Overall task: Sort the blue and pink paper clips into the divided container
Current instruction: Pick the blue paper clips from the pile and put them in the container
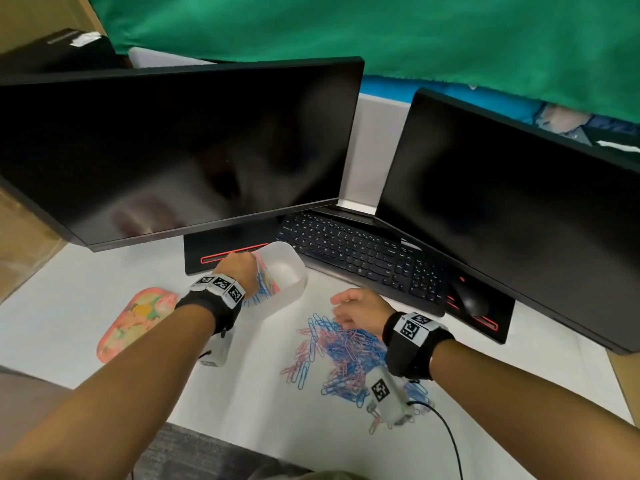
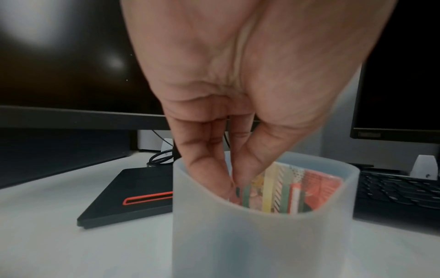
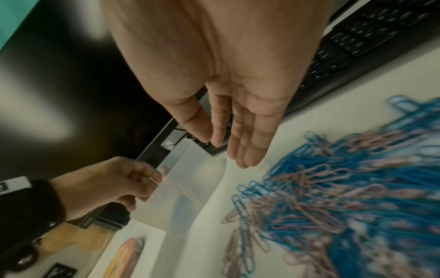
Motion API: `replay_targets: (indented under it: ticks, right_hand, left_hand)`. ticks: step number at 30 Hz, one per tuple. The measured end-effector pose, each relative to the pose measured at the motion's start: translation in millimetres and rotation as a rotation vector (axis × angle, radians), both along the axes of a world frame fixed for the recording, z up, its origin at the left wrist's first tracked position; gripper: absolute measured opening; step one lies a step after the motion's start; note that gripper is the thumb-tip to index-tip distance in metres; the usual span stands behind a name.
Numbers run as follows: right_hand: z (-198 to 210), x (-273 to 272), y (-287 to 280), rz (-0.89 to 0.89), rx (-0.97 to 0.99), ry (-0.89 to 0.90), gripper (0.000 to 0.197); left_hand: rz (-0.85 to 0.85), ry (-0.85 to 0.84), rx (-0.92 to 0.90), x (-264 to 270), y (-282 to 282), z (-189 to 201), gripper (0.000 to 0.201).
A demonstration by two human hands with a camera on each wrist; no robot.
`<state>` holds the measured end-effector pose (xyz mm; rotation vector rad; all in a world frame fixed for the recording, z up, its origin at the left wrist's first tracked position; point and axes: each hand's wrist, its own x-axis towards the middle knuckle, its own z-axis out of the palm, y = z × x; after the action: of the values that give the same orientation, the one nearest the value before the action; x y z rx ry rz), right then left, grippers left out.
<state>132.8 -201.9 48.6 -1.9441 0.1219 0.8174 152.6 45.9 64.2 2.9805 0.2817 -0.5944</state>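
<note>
The left hand has its grip narrow, fingertips and thumb drawn together and dipped into the left compartment of the translucent divided container. In the right wrist view its fingers curl at the container's left wall; whether a clip sits between the fingertips cannot be told. A patterned divider stands inside the container, with blue paper clips showing through the near left wall. The right compartment looks bare.

The right hand has its grip wide and holds nothing, fingers straight and relaxed, hovering just above the far edge of the mixed pile of blue and pink paper clips. The pile is spread on the white worktop, near and right of the container.

Left of the container lies a pink patterned lid. Beyond it sit a black monitor base with a red stripe, a black keyboard and a mouse to the right. Two dark monitors stand at the far side under a green cloth.
</note>
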Motion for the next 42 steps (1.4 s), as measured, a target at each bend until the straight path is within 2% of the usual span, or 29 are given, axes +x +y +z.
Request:
replay_targets:
  ticks: [3, 5, 8, 12, 16, 19, 22, 32, 38, 42]
  right_hand:
    - [-11.9, -6.8, -23.6, 0.000, -0.037, 0.015, 0.020]
    - [-18.4, -12.7, -38.7, 0.016, -0.065, 0.010, 0.020]
    - [-28.6, -24.5, -59.2, 0.085, -0.174, -0.079, 0.020]
    - [-36.1, -46.9, -75.3, 0.224, -0.310, -0.190, 0.026]
    - [-38.2, -68.2, -76.7, 0.473, -0.339, -0.260, 0.026]
    - [-46.7, -81.5, -72.8, 0.703, -0.396, -0.334, 0.025]
    - [-55.8, -89.7, -70.1, 0.803, -0.411, -0.413, 0.024]
    - [-63.9, -95.9, -68.5, 0.791, -0.428, -0.593, 0.022]
    - [-67.8, -97.0, -59.0, 0.773, -0.447, -0.631, 0.024]
    - [-68.9, -96.3, -54.0, 0.740, -0.448, -0.594, 0.019]
  left_hand:
    - [0.011, -0.069, -0.069, -7.3, -5.4, -2.0, 0.030]
    - [0.021, -0.179, -0.152, -16.5, -12.9, -3.5, 0.026]
    - [-0.042, -0.273, -0.269, -38.1, -33.6, -9.0, 0.016]
    - [-0.140, -0.096, -0.349, -73.3, -70.5, -31.6, 0.013]
    - [-0.211, 0.061, -0.266, -95.9, -91.8, -59.4, 0.008]
    - [-0.222, 0.129, -0.177, -103.4, -92.9, -70.7, 0.015]
    - [-0.205, 0.146, -0.162, -105.6, -90.2, -77.2, 0.017]
    - [-0.259, 0.075, -0.292, -113.4, -81.1, -87.0, 0.027]
    - [-0.212, 0.010, -0.283, -116.3, -77.0, -88.6, 0.007]
    - [-0.198, 0.013, -0.277, -114.9, -76.6, -89.6, 0.009]
